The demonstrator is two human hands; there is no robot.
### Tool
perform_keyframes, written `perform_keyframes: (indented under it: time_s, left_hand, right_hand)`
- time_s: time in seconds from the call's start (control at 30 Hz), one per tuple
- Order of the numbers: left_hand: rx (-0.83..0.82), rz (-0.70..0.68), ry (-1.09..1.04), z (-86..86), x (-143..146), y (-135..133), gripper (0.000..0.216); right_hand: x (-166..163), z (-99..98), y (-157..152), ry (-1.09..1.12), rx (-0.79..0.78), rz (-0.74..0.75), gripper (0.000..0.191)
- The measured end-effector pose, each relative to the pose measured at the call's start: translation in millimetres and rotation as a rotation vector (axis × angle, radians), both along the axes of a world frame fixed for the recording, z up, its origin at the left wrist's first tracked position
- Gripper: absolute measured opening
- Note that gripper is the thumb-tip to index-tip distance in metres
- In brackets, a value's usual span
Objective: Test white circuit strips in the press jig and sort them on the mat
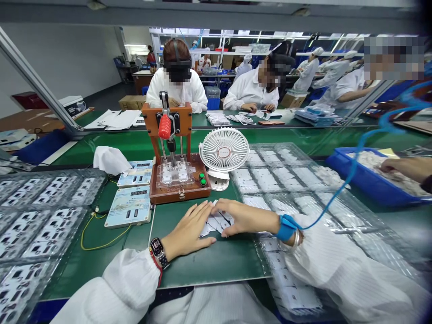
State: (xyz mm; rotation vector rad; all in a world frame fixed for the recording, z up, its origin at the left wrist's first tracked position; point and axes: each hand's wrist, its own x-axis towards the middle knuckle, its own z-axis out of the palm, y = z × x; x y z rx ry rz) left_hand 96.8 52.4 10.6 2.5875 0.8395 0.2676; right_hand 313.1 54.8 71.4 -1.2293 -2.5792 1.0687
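A small heap of white circuit boards lies on the green mat between my hands. My left hand rests on its left side, fingers stretched out and thumb apart, touching the boards' edge. From the right, my right hand curves its fingers and thumb around the heap; how firmly it grips cannot be made out. A blue wrist strap with a coiled cord circles my right wrist. Behind the hands stands a hand press with a red lever grip and a clear fixture.
Clear trays of white boards lie at right, beneath my right arm. More trays of boards fill the left. Tester boxes and a white fan flank the press. Another person's hand reaches into a blue bin.
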Motion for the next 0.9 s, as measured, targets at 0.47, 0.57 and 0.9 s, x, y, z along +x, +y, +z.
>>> perform_keyframes:
  time_s: [0.47, 0.57, 0.9]
  left_hand:
    - [0.061, 0.096, -0.004, -3.2, -18, -6, 0.066]
    - [0.101, 0.091, -0.005, -4.8, -22, -10, 0.069]
    - [0.140, 0.192, 0.018, -11.6, -29, -22, 0.074]
  right_hand:
    - [-18, -30.6, -9, -0.101, 0.151, -0.191, 0.028]
    - [-20, -34.5, -4, -0.018, 0.154, -0.291, 0.022]
    - [-2, -23.9, 15, -0.122, 0.126, -0.339, 0.039]
